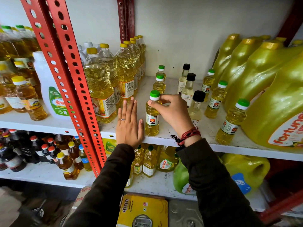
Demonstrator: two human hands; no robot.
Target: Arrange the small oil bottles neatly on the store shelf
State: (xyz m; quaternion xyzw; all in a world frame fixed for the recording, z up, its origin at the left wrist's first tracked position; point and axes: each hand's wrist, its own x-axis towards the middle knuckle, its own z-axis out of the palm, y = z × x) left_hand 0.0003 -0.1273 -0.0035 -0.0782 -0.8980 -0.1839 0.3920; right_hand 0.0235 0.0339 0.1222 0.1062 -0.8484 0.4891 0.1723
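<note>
Green-capped small bottle stands upright at the shelf's near edge — right hand pinches its neck; left hand lies flat, fingers spread, just left of it.

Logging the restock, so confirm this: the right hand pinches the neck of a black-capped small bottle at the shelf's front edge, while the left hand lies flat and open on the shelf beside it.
One detail is wrong: the head view shows the right hand pinching a green-capped small bottle, not a black-capped one. The black-capped bottles stand behind that hand, untouched. The rest holds: the bottle is at the shelf front edge, and the left hand lies flat and open beside it.
</note>
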